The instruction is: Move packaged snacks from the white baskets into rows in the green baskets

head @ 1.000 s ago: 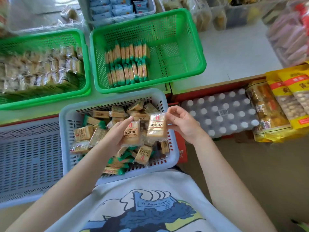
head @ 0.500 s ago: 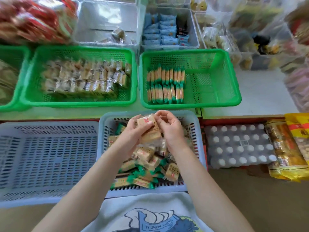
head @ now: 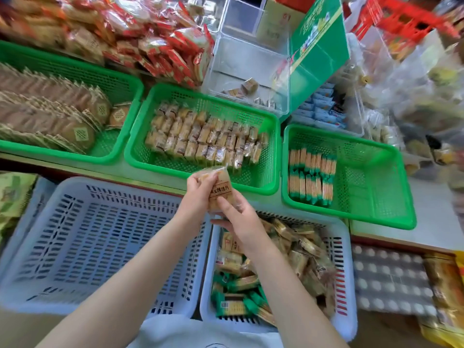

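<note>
Three green perforated plastic baskets stand along the shelf: the left green basket [head: 120, 79] holds rows of brown flat packets, the middle green basket [head: 271, 146] holds two rows of tan clear-wrapped snack packs, too many and too blurred to count, and the right green basket [head: 376, 197] holds two short rows of green-ended cracker packs at its left side. In front lie two white slotted plastic baskets: the left white basket [head: 75, 247] shows no snacks, the right white basket [head: 349, 259] holds a loose heap. Above their shared edge, the left hand [head: 198, 187] and the right hand [head: 238, 222] both curl their fingers round a small stack of tan snack packs [head: 218, 187], how many I cannot tell. The step looks like carrying; next, judging by the match, they need lowering upright onto the middle basket's near row.
</note>
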`<act>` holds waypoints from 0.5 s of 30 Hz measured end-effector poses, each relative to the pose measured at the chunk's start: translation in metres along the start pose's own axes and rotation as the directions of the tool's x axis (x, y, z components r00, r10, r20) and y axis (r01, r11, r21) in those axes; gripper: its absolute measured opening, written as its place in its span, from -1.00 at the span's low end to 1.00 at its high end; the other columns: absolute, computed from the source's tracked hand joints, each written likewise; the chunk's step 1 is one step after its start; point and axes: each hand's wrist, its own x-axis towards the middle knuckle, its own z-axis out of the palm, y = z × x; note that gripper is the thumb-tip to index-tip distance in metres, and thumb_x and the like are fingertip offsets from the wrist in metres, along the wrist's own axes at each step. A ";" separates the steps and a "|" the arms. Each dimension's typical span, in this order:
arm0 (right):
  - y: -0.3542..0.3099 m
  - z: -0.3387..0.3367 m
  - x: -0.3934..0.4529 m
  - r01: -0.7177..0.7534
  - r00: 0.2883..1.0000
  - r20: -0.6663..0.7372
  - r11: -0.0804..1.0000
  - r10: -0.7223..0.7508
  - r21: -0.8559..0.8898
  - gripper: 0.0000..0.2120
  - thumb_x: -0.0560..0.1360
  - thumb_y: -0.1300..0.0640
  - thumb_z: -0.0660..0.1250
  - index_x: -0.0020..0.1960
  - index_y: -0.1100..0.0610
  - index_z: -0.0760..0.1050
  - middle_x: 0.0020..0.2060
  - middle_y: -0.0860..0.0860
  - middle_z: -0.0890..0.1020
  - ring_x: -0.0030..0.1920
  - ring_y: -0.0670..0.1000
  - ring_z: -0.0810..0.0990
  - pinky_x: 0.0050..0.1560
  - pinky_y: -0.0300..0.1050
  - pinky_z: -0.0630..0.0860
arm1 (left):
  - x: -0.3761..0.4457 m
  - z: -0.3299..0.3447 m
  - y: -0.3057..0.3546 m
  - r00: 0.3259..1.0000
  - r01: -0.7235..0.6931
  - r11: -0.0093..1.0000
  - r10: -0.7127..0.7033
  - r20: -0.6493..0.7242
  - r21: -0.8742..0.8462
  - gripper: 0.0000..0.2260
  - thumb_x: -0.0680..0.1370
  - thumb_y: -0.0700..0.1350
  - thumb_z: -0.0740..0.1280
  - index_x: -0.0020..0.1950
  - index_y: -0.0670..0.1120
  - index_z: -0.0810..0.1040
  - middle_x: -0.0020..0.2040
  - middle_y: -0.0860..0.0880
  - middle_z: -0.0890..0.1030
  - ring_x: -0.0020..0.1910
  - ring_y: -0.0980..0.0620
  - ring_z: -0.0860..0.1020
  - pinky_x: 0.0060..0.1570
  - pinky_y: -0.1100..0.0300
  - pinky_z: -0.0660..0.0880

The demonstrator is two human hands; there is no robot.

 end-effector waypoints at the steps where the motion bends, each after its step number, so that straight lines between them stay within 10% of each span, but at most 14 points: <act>1: -0.004 0.002 0.005 0.007 0.999 -0.033 1.000 -0.006 0.011 -0.65 0.62 0.11 0.34 0.39 0.08 0.46 0.09 0.06 0.68 0.04 0.02 0.68 0.06 0.00 0.63 | 0.005 0.001 0.004 1.000 0.010 0.999 -0.010 0.011 0.045 -0.63 0.64 0.13 0.25 0.32 -0.06 0.34 0.14 -0.07 0.59 0.05 0.01 0.60 -0.11 0.16 0.51; 4: -0.022 -0.009 0.021 0.029 0.984 -0.175 1.000 -0.027 0.010 -0.72 0.61 0.10 0.34 0.31 0.09 0.52 0.08 0.05 0.68 0.03 0.01 0.69 0.13 0.12 0.64 | 0.031 0.000 0.007 0.996 -0.072 0.950 0.051 0.076 0.304 -0.60 0.66 0.19 0.15 0.35 -0.05 0.35 0.27 -0.02 0.50 0.21 0.04 0.47 0.12 0.10 0.38; 8: -0.058 -0.047 0.051 -0.015 0.911 -0.390 0.938 -0.130 -0.347 -0.74 0.56 0.05 0.40 0.21 -0.05 0.45 0.13 0.02 0.59 0.00 0.06 0.67 -0.02 0.09 0.69 | 0.070 -0.015 0.000 0.936 -0.305 0.532 0.322 0.144 0.790 -0.60 0.68 0.12 0.15 0.40 -0.08 0.48 0.34 -0.04 0.55 0.38 -0.05 0.44 0.49 -0.13 0.16; 11: -0.076 -0.070 0.081 -0.217 0.886 -0.436 0.689 -0.158 -0.691 -0.75 0.53 -0.04 0.34 0.18 -0.10 0.42 0.13 0.07 0.45 -0.10 0.09 0.61 -0.08 0.10 0.68 | 0.090 -0.023 -0.009 0.948 -0.287 0.314 0.229 0.222 0.905 -0.59 0.66 0.21 0.12 0.32 0.01 0.56 0.23 0.02 0.62 0.33 -0.01 0.48 0.54 -0.08 -0.07; 15: -0.074 -0.078 0.130 -0.403 0.886 -0.455 0.330 -0.093 -0.853 -0.57 0.51 -0.15 0.28 0.31 0.01 0.41 0.28 0.15 0.39 -0.19 0.12 0.59 -0.26 -0.04 0.56 | 0.101 -0.025 -0.016 0.937 -0.283 0.146 0.254 0.240 0.948 -0.58 0.57 0.33 0.22 0.21 0.10 0.62 0.16 0.08 0.65 0.28 -0.01 0.46 0.39 -0.03 0.12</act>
